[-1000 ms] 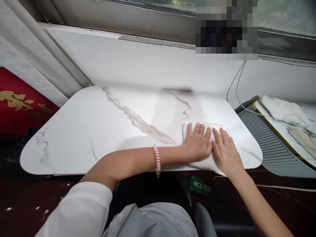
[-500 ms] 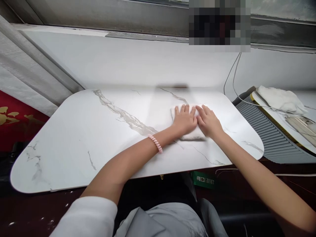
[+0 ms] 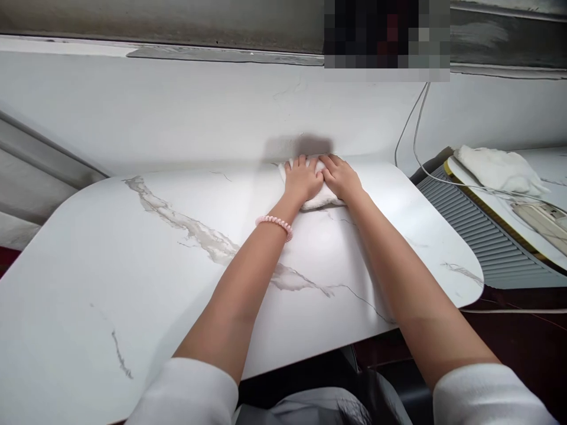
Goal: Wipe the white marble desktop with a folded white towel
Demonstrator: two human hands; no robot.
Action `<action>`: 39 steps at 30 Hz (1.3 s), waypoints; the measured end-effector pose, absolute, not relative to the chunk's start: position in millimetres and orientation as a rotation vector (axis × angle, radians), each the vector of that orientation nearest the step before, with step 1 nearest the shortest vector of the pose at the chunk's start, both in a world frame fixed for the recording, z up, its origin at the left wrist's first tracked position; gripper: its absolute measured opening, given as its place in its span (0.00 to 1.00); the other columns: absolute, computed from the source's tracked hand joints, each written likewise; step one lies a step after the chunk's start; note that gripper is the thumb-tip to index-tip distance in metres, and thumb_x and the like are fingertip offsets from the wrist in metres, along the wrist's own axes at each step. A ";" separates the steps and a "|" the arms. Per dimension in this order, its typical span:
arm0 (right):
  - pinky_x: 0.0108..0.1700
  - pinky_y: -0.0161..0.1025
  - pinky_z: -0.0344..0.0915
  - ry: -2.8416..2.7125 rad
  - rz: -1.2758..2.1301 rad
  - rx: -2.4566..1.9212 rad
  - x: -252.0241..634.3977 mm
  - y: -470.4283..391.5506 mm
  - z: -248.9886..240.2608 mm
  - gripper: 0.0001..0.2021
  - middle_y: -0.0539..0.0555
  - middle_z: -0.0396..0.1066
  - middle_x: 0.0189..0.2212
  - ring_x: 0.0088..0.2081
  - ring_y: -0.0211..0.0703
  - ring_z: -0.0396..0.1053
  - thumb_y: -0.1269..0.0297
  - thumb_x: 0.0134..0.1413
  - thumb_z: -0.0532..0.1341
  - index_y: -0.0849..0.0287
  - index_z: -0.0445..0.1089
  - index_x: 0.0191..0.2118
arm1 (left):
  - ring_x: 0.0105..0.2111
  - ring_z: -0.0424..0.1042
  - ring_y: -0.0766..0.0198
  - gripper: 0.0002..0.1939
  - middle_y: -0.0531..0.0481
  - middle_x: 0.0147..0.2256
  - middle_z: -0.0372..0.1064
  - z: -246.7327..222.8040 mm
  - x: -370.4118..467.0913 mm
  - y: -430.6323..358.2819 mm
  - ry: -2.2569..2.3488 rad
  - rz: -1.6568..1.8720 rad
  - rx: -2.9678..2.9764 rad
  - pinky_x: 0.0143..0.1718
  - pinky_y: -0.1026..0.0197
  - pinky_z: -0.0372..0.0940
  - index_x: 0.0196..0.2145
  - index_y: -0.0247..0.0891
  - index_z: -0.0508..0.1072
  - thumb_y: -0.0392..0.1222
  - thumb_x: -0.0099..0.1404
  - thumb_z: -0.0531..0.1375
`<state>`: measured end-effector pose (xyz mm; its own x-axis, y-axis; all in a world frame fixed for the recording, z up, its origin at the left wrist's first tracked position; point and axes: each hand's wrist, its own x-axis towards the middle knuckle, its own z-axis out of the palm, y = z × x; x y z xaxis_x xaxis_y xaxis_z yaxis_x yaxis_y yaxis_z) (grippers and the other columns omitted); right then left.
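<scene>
A folded white cloth (image 3: 322,198) lies flat on the white marble-patterned table (image 3: 195,330), close to its back edge by the wall. Flat on the cloth's left part rests my left hand (image 3: 303,179), fingers spread, with a pink coiled band (image 3: 274,222) around the wrist. My right hand (image 3: 344,177) presses on the right part of the cloth, its fingers stretched out and pointing up and left. The two thumbs are close together over the cloth.
To the right stands a ribbed grey cabinet (image 3: 482,230) whose white top carries another white cloth (image 3: 500,171) and a beige power strip (image 3: 543,221). Thin cables (image 3: 416,133) hang down the white wall (image 3: 199,112). A dark floor (image 3: 527,336) shows below.
Both hands have slid the cloth away from me and slightly left, from the table's middle to near its back edge. The camera view has shifted too.
</scene>
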<state>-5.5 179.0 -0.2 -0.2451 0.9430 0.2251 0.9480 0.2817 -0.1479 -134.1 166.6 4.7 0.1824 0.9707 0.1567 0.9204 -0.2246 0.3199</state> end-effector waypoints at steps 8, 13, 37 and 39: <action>0.65 0.53 0.53 -2.267 -0.019 -1.745 -6.6 182.8 -4.4 0.26 0.62 0.58 0.66 0.66 0.53 0.55 0.66 0.66 0.43 0.60 0.57 0.66 | 0.66 0.53 0.50 0.26 0.38 0.66 0.56 5.3 -138.3 168.4 1.843 0.499 2.319 0.67 0.42 0.44 0.64 0.38 0.62 0.45 0.73 0.44; 0.67 0.53 0.49 -2.314 0.015 -1.834 -13.4 155.8 0.0 0.28 0.62 0.51 0.70 0.70 0.51 0.47 0.65 0.67 0.42 0.61 0.52 0.70 | 0.68 0.51 0.50 0.27 0.38 0.67 0.54 4.5 -144.5 147.2 1.843 0.460 2.308 0.67 0.41 0.44 0.66 0.37 0.59 0.46 0.73 0.44; 0.68 0.66 0.39 -2.338 -0.028 -1.782 -63.8 -84.2 1.4 0.29 0.67 0.52 0.69 0.70 0.62 0.47 0.61 0.67 0.44 0.64 0.55 0.70 | 0.67 0.54 0.47 0.28 0.35 0.66 0.56 9.5 -199.0 -84.1 1.819 0.265 2.541 0.68 0.36 0.44 0.67 0.34 0.59 0.43 0.74 0.44; 0.67 0.68 0.39 -2.336 -0.018 -1.780 -68.7 -81.9 1.7 0.29 0.69 0.52 0.68 0.70 0.64 0.48 0.62 0.66 0.44 0.64 0.55 0.69 | 0.67 0.54 0.47 0.28 0.36 0.66 0.56 10.1 -204.8 -83.9 1.813 0.267 2.554 0.68 0.39 0.47 0.67 0.34 0.60 0.43 0.74 0.44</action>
